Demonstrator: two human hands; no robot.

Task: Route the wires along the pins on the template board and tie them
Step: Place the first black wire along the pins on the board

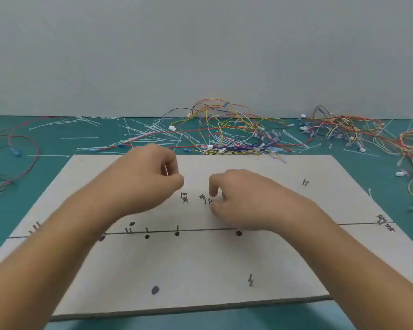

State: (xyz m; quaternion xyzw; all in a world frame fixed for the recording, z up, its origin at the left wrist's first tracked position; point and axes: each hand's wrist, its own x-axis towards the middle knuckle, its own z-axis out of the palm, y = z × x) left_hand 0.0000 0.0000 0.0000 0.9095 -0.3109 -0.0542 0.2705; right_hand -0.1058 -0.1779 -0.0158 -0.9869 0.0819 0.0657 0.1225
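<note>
Board edges: template board [200, 263] lies flat on teal mat [57, 144]; near edge crosses the bottom of the view, far edge stops just short of the wires.
Open room: broad bare stretch between black line [200, 231] and near edge, marked by one black dot [155, 290] and one bent pin [250, 280].
Pins: short dark pins [177, 228] stand along the line.
Wires: none on the board; tangled coloured wires [236, 129] heaped on the mat against the grey wall [200, 55], among white cable ties [150, 132].
Left hand [150, 172]: above the far half of the board, fingers curled tight, thumb against index; cannot tell if holding anything.
Right hand [243, 198]: just beside the left hand, index bent down, narrow gap to thumb.
Writing: handwritten marks [184, 198] between the hands, too blurred to read.
</note>
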